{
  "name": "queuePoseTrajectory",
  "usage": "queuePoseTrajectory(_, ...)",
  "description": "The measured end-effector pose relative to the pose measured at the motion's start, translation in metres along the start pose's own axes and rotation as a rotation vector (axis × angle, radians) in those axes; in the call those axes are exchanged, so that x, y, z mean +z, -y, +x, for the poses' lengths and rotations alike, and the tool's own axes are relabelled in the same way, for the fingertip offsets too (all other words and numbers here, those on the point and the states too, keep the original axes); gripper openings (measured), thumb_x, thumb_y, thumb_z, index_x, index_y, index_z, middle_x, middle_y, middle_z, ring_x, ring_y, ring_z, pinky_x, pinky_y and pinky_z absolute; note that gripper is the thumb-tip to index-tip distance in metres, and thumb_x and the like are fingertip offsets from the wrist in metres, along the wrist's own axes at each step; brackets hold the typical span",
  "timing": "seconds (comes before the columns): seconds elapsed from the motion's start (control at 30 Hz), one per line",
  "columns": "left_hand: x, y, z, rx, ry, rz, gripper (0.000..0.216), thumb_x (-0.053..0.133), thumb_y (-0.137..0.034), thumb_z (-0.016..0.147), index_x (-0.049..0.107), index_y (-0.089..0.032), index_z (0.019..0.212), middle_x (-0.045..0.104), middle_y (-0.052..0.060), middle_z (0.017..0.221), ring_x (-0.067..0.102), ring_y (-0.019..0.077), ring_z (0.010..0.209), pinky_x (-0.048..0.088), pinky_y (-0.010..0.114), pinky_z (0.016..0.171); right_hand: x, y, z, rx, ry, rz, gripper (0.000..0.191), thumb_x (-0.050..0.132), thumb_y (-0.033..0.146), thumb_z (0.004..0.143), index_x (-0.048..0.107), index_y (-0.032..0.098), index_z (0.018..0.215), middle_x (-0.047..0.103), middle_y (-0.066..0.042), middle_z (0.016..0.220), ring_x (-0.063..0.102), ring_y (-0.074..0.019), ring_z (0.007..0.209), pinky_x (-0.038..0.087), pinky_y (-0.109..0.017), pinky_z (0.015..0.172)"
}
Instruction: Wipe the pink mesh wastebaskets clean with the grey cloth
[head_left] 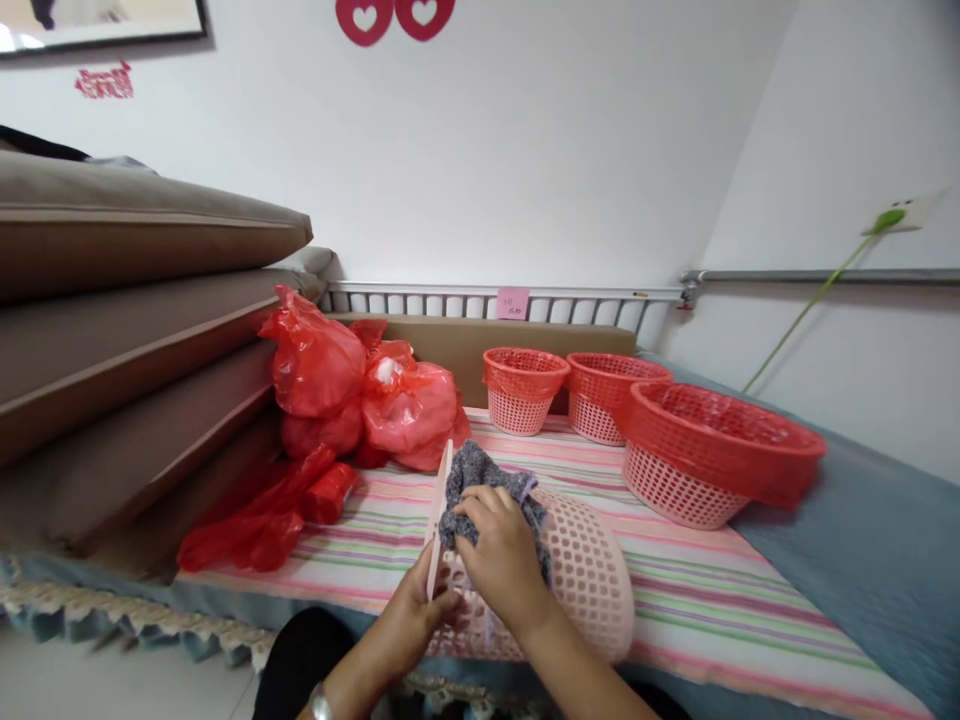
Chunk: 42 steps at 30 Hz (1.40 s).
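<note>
A pale pink plastic mesh basket (pixel 592 575) lies on its side on the striped cloth near the front edge. My left hand (pixel 420 610) grips its rim from below. My right hand (pixel 502 555) is closed on a grey cloth (pixel 480 475) and presses it against the basket's mouth. Part of the cloth hangs over the rim; the rest is hidden under my fingers.
Three pink baskets lined with red bags (pixel 521 385) (pixel 611 390) (pixel 712 445) stand behind on the striped sheet (pixel 697 600). Filled red plastic bags (pixel 360 395) and loose red bags (pixel 262 520) lie at left beside stacked brown cushions (pixel 127 330). A radiator (pixel 480 300) runs along the wall.
</note>
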<state>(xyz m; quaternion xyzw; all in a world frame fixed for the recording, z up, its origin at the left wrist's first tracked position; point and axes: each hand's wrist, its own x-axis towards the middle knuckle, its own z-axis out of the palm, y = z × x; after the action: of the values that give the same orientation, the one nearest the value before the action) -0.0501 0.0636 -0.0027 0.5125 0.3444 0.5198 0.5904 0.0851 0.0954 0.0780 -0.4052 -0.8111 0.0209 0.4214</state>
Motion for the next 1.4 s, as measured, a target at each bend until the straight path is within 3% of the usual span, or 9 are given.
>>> queuePoseTrajectory(0.23, -0.008, 0.017, -0.003, -0.069, -0.009, -0.021, 0.078, 0.068, -0.039, 0.077, 0.027, -0.025, 0.142, 0.058, 0.004, 0.097, 0.064, 0.0215, 0.089, 0.049, 0.033, 0.074, 0.009, -0.02, 0.042, 0.075, 0.012, -0.111, 0.019, 0.056, 0.007, 0.069, 0.064, 0.02, 0.081, 0.064, -0.005, 0.091, 0.052, -0.0223, 0.09, 0.04, -0.032, 0.082)
queuePoseTrajectory(0.43, -0.005, 0.02, -0.013, -0.084, -0.028, -0.023, 0.076, 0.066, -0.037, 0.079, 0.026, -0.022, 0.141, 0.057, 0.005, 0.098, 0.064, 0.0216, 0.091, 0.049, 0.035, 0.077, 0.018, -0.036, 0.071, 0.137, 0.037, -0.146, 0.021, 0.056, 0.01, 0.071, 0.067, 0.02, 0.085, 0.066, -0.005, 0.091, 0.055, -0.0222, 0.089, 0.04, -0.031, 0.078)
queuePoseTrajectory(0.53, 0.003, 0.002, -0.006, -0.089, -0.011, 0.002, 0.085, 0.071, -0.029, 0.072, 0.024, -0.02, 0.142, 0.06, 0.007, 0.104, 0.063, 0.0209, 0.087, 0.049, 0.032, 0.073, 0.016, -0.035, 0.065, 0.118, 0.01, -0.103, 0.021, 0.057, 0.01, 0.071, 0.067, 0.02, 0.086, 0.066, -0.005, 0.092, 0.055, -0.0217, 0.091, 0.041, -0.031, 0.081)
queuePoseTrajectory(0.63, 0.015, -0.024, 0.007, -0.12, -0.075, 0.004, 0.093, 0.072, -0.019, 0.063, 0.023, -0.023, 0.142, 0.059, 0.007, 0.106, 0.063, 0.0201, 0.078, 0.051, 0.032, 0.065, 0.008, -0.031, 0.048, 0.062, -0.004, -0.046, 0.021, 0.058, 0.011, 0.072, 0.067, 0.02, 0.088, 0.065, -0.005, 0.095, 0.054, -0.0218, 0.094, 0.04, -0.032, 0.086)
queuePoseTrajectory(0.77, 0.029, -0.045, 0.014, -0.085, -0.074, -0.008, 0.066, 0.067, -0.022, 0.068, 0.04, -0.019, 0.128, 0.058, 0.005, 0.101, 0.061, 0.0176, 0.075, 0.052, 0.032, 0.066, -0.007, -0.02, 0.019, -0.01, 0.02, 0.013, 0.022, 0.062, 0.012, 0.072, 0.067, 0.021, 0.091, 0.063, -0.005, 0.102, 0.052, -0.022, 0.097, 0.04, -0.034, 0.088)
queuePoseTrajectory(0.93, 0.027, -0.032, -0.004, -0.101, -0.013, -0.019, 0.067, 0.069, -0.028, 0.072, 0.038, -0.02, 0.131, 0.059, 0.003, 0.094, 0.06, 0.0167, 0.075, 0.05, 0.03, 0.067, -0.012, -0.014, 0.008, 0.032, 0.013, -0.007, 0.024, 0.059, 0.006, 0.069, 0.067, 0.021, 0.087, 0.064, -0.004, 0.098, 0.053, -0.0215, 0.093, 0.041, -0.033, 0.086)
queuePoseTrajectory(1.07, 0.02, -0.019, -0.024, -0.089, 0.06, -0.074, 0.082, 0.07, -0.034, 0.074, 0.026, -0.023, 0.142, 0.061, 0.008, 0.109, 0.062, 0.0225, 0.093, 0.048, 0.034, 0.078, -0.001, -0.02, 0.036, 0.135, 0.038, -0.079, 0.022, 0.057, 0.009, 0.071, 0.068, 0.021, 0.085, 0.066, -0.004, 0.092, 0.055, -0.0212, 0.091, 0.041, -0.03, 0.083)
queuePoseTrajectory(1.2, 0.018, -0.023, -0.033, -0.116, 0.019, -0.084, 0.086, 0.074, -0.037, 0.07, 0.029, -0.023, 0.142, 0.062, 0.009, 0.115, 0.059, 0.0252, 0.103, 0.044, 0.038, 0.09, 0.01, -0.025, 0.059, 0.191, 0.118, -0.125, 0.021, 0.057, 0.011, 0.071, 0.07, 0.022, 0.084, 0.067, -0.004, 0.089, 0.058, -0.0203, 0.088, 0.04, -0.028, 0.077)
queuePoseTrajectory(1.4, 0.022, -0.041, -0.013, -0.069, -0.075, 0.008, 0.076, 0.069, -0.032, 0.072, 0.034, -0.021, 0.139, 0.061, 0.008, 0.111, 0.06, 0.022, 0.088, 0.049, 0.033, 0.074, 0.009, -0.024, 0.045, 0.159, 0.052, -0.118, 0.018, 0.058, 0.012, 0.072, 0.068, 0.021, 0.085, 0.066, -0.004, 0.091, 0.056, -0.0206, 0.089, 0.04, -0.029, 0.079)
